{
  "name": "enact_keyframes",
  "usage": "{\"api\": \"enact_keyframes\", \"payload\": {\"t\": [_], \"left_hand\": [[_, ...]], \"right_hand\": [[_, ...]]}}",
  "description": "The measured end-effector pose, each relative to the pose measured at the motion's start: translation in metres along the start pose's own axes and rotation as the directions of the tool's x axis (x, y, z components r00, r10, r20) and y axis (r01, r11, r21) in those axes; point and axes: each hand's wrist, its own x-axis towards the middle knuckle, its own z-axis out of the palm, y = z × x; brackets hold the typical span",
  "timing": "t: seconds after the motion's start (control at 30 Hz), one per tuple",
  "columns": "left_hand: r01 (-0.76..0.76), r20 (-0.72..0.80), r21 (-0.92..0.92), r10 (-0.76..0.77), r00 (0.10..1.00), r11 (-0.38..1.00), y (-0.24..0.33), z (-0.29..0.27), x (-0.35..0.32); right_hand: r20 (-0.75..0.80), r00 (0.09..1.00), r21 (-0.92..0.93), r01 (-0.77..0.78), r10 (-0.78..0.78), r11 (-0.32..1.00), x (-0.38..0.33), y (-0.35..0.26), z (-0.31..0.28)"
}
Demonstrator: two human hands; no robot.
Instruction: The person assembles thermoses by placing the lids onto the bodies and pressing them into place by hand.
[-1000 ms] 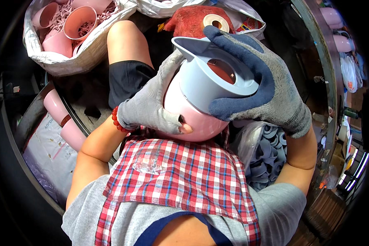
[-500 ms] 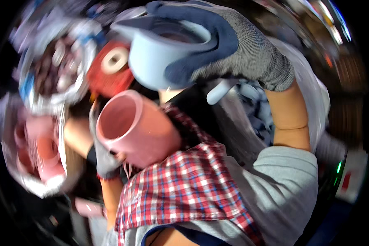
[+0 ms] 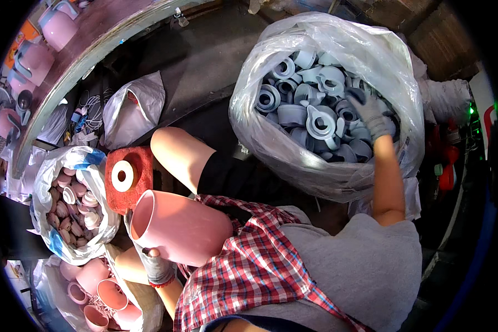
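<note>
A pink jug body (image 3: 185, 227) lies sideways against my checked apron, its wide mouth facing left. My left hand (image 3: 158, 266), in a grey glove, grips it from below; some of the fingers are hidden under it. At the upper right, my gloved right hand (image 3: 368, 108) reaches into a large clear plastic bag (image 3: 310, 185) full of blue-grey spouted collars (image 3: 321, 123). Its dark-coated fingers are apart and rest among the collars, and I see nothing held up in them.
A red block (image 3: 141, 166) with a cream ring (image 3: 123, 176) stands left of my knee. Further left are a sack of small pink lids (image 3: 72, 195) and a sack of pink jug bodies (image 3: 112, 293). Finished-looking pink jugs (image 3: 58, 27) line a curved bench (image 3: 102, 33).
My right hand has moved from close in front of me, where it held a light-blue spouted collar, into the bag at right. The left hand still holds the pink jug body. The view has shifted.
</note>
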Motion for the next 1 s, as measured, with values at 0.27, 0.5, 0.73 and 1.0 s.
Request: {"api": "enact_keyframes", "payload": {"t": [0.27, 0.5, 0.73, 1.0], "left_hand": [[0.156, -0.202, -0.175, -0.19, 0.961, 0.972, -0.02, -0.02, -0.058], [-0.001, -0.216, 0.002, 0.001, 0.976, 1.0, 0.023, 0.02, -0.038], [0.064, 0.031, -0.171, -0.06, 0.998, 0.983, 0.028, 0.008, -0.025], [-0.203, -0.174, -0.229, 0.165, 0.971, 0.952, 0.013, -0.012, -0.051]], "right_hand": [[0.324, 0.944, -0.873, 0.272, 0.063, 0.404, 0.055, 0.024, -0.02], [0.7, 0.712, -0.714, 0.694, 0.055, 0.097, 0.103, 0.076, 0.044], [0.596, 0.803, -0.79, 0.59, 0.014, -0.17, 0.117, 0.102, -0.016], [-0.106, 0.791, -0.293, 0.554, -0.602, 0.78, 0.086, -0.123, -0.094]]}}
